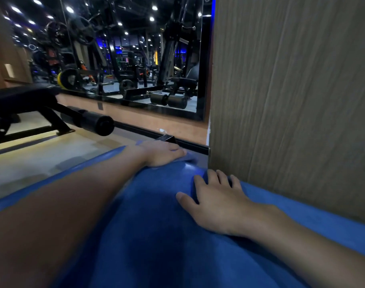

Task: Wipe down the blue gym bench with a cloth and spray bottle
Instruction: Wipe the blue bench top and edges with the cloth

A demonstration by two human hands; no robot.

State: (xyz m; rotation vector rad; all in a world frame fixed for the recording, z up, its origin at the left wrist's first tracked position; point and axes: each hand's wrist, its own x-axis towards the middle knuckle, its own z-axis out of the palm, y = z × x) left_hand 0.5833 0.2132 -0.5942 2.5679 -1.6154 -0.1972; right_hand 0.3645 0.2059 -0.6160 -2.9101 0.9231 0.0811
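item under inspection: blue bench [156, 235]. it fills the lower half of the view and runs away from the camera to a rounded far end just short of the skirting. the padding is deep blue. a smoother, paler band runs along its left edge, and there is a glossy highlight near the far end. the middle reads grainy; i cannot tell whether that is the cover's texture or blur.

left hand [161, 152]: palm down at the far end of the bench, fingers reaching right. its grip is not closed round anything; the fingers lie fairly straight and press on a dull grey-blue cloth [191, 158]. only a small patch of the cloth shows beyond the fingertips. its outline is hard to separate from the padding.

right hand [217, 202]: nearer the camera, on the right side of the bench, flat on the padding. grip wide, fingers spread, holding nothing.

limits of view: both forearms are cut off by the lower frame edge and the left one is blurred. the near end of the bench and its frame are out of view, and its right edge passes behind a wood-grain wall panel [291, 100].

surroundings: a wall mirror [125, 59] reflects dark gym machines and ceiling lights, too dim to itemise. a black bench [21, 98] with a foam roller [94, 121] stands to the left on a pale floor [42, 161], well apart from the blue one.
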